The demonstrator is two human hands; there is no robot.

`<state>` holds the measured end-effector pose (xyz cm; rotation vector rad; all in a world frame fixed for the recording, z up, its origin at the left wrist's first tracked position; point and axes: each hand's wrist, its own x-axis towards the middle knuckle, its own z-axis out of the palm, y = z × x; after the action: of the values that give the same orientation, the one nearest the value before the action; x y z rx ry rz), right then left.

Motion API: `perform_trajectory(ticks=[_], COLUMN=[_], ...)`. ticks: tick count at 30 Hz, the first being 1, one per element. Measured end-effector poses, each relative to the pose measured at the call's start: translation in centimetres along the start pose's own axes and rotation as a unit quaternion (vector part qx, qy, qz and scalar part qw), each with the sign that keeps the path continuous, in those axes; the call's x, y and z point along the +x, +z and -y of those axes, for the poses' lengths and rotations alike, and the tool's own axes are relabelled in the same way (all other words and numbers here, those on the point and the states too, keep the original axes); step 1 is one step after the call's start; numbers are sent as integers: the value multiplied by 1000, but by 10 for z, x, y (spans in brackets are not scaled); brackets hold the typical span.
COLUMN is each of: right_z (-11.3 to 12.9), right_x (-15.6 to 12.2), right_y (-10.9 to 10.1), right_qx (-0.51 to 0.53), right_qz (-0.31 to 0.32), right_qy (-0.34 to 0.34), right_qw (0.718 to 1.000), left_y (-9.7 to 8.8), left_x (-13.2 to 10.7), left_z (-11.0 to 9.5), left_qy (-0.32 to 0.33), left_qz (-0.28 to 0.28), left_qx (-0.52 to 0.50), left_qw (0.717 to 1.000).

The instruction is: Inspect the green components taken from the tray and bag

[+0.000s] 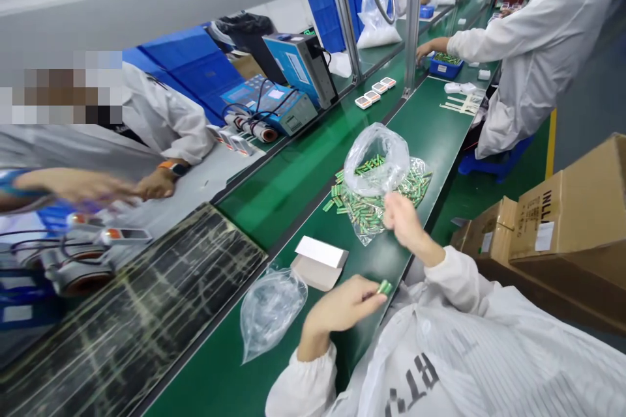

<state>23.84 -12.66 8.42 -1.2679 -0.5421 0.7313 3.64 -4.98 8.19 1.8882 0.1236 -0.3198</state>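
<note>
My left hand [345,305] is closed on a few small green batteries [384,287], pinched between thumb and fingers above the bench edge. My right hand [405,221] is closed at the near edge of a clear plastic bag [376,159]; whether its fingers grip the bag or something small is hidden. Green cylindrical batteries [362,208] fill this bag, and several lie loose at its left side. Between my left hand and the conveyor, a small open white box [320,262] lies on the bench. Beside it is a crumpled clear bag [272,306].
A green conveyor [278,169] runs beyond the bench, carrying white-and-orange devices [375,92]. Across it, a co-worker's hands [98,189] are blurred. Another co-worker reaches toward a blue bin [445,66] of batteries. Cardboard boxes [567,221] stand at right; a metal post [413,19] rises behind.
</note>
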Motion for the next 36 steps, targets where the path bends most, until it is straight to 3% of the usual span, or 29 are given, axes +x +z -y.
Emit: perform_trajectory(ticks=[1, 3, 6, 8, 10, 14, 16, 30, 36], right_z=[7, 19, 20, 10, -3, -19, -20, -19, -16], right_x=[9, 17, 5, -8, -19, -26, -26, -28, -29], right_y=[-7, -16, -17, -10, -2, 6, 7, 10, 10], right_qx=[50, 87, -7, -101, -147, -166, -196, -252, -261], right_qz=[-22, -1, 128, 214, 244, 150, 128, 133, 123], right_qy=[-8, -30, -30, -36, -49, -77, -87, -83, -78], right_qw=[999, 996, 991, 971, 957, 972, 968, 955, 954], left_y=[4, 6, -1, -8, -12, -12, -11, -11, -9], left_x=[1, 5, 11, 16, 21, 28, 28, 23, 27], left_z=[0, 0, -3, -7, -11, -12, -9, -3, 6], left_qy=[3, -8, -11, -11, -13, 14, 32, 69, 88], left_qz=[6, -40, -84, -101, -137, -250, -281, -281, -273], left_qx=[-8, -30, -38, -34, -33, -20, -8, 50, 134], left_qw=[1000, 999, 996, 994, 990, 968, 959, 956, 948])
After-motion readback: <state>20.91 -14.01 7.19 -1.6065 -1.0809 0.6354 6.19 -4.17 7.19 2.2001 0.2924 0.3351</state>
